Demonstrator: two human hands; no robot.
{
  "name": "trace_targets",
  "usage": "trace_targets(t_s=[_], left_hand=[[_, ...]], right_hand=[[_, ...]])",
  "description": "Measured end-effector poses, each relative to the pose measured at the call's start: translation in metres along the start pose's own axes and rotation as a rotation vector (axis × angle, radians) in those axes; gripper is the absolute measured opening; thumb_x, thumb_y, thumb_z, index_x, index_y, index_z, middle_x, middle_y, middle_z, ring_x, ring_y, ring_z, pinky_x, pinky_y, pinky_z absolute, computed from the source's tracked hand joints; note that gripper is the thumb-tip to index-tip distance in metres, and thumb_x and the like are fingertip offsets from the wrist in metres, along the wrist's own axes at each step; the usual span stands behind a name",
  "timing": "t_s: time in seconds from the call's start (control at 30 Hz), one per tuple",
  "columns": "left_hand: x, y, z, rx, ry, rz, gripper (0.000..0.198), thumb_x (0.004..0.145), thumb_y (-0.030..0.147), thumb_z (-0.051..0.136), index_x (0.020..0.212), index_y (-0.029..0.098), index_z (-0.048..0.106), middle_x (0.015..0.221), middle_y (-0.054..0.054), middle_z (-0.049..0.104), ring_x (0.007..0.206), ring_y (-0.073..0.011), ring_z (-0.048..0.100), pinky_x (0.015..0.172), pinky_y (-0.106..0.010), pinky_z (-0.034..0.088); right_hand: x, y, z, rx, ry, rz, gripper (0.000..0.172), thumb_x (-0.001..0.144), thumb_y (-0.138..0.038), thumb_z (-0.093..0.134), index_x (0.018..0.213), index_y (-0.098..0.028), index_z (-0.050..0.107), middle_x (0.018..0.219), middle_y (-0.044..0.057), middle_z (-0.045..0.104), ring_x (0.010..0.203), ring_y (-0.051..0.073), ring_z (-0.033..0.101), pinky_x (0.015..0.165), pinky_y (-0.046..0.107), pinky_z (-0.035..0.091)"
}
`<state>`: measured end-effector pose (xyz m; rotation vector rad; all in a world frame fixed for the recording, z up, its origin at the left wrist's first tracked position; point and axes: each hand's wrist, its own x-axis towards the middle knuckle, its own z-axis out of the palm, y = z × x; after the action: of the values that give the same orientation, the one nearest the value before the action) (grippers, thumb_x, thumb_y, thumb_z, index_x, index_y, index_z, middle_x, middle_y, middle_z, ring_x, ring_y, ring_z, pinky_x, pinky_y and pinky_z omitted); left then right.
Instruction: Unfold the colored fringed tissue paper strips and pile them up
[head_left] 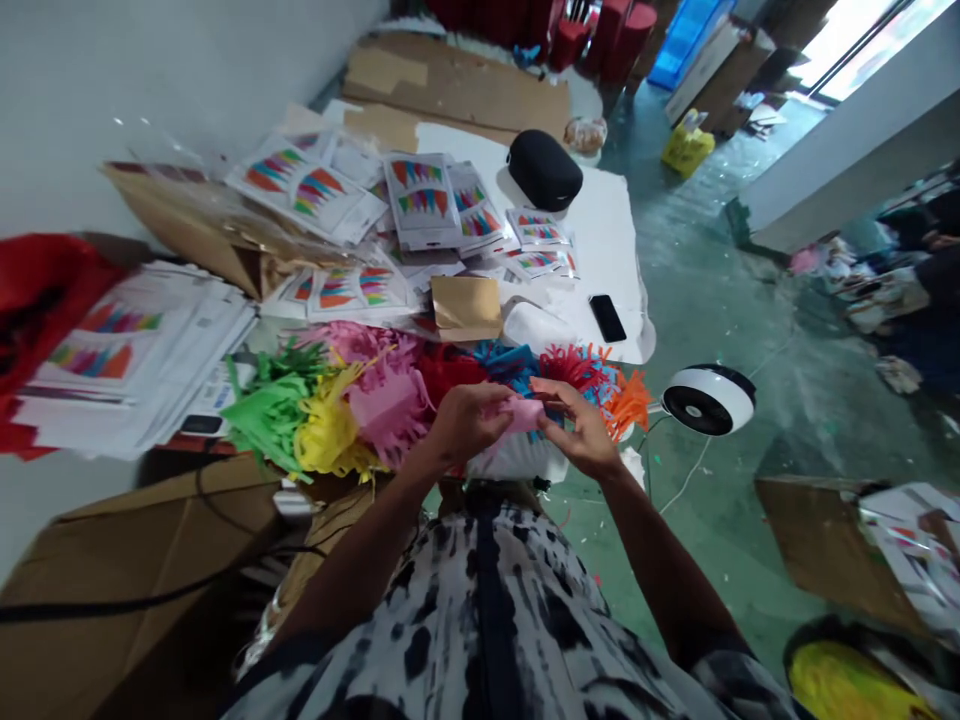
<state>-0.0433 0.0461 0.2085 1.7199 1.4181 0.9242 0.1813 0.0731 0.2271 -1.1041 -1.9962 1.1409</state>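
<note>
- The person's left hand [469, 420] and right hand [577, 430] are held close together in front of their chest, over the edge of the work surface.
- The grip is closed from both sides: the fingertips of each hand pinch a small piece of pink crepe-like paper [523, 413], which sits between the hands. I can't see exactly how it is folded.
- Just beyond the grip lies a row of fringed paper bunches: green [266, 420] and yellow [326, 435] past the left hand, then pink [390, 405], red [450, 365], blue [510, 365] and orange [630, 405], the last beside the right hand.
- Farther out past the bunches, a brown kraft envelope [466, 307] lies among printed cards with rainbow bunting pictures [416, 200].
- Left of the grip, a thick stack of similar printed sheets [127, 370] sits on the table.
- Ahead and to the right of the grip are a black phone [607, 318] and a black pouch [545, 170] on a white sheet [607, 240].
- Just right of the right hand sits a small white fan [709, 398] on the green floor [720, 500].
- Well off to the right, a co-worker's hand [941, 241] shows.
</note>
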Motion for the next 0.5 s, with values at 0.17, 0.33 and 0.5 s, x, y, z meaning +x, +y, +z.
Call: trace_targets(t_s=[0.17, 0.33, 0.5], left_hand=[[0.000, 0.000, 0.026, -0.049, 0.039, -0.169, 0.027, 0.086, 0.028, 0.061, 0.103, 0.020, 0.081, 0.089, -0.002, 0.079, 0.077, -0.0179, 0.068, 0.074, -0.026, 0.051], [0.000, 0.003, 0.049, -0.284, 0.081, -0.276, 0.030, 0.085, 0.032, 0.063, 0.105, 0.018, 0.081, 0.092, -0.002, 0.079, 0.080, -0.0177, 0.069, 0.072, -0.024, 0.052], [-0.001, -0.004, 0.068, -0.603, 0.000, -0.361, 0.034, 0.084, 0.035, 0.059, 0.102, 0.015, 0.080, 0.089, -0.005, 0.077, 0.072, -0.0177, 0.068, 0.063, -0.025, 0.053]], right_hand=[[-0.009, 0.021, -0.001, 0.051, -0.012, 0.013, 0.048, 0.094, -0.035, 0.067, 0.141, -0.027, 0.062, 0.138, 0.009, 0.066, 0.124, 0.027, 0.065, 0.107, 0.044, 0.052], [-0.008, 0.038, 0.000, -0.030, 0.117, 0.038, 0.037, 0.090, -0.027, 0.066, 0.126, -0.025, 0.071, 0.125, 0.010, 0.072, 0.115, 0.027, 0.067, 0.102, 0.043, 0.053], [-0.015, 0.069, -0.003, 0.065, 0.099, 0.162, 0.026, 0.084, -0.024, 0.063, 0.105, -0.023, 0.078, 0.104, 0.006, 0.078, 0.097, 0.025, 0.072, 0.087, 0.036, 0.056]])
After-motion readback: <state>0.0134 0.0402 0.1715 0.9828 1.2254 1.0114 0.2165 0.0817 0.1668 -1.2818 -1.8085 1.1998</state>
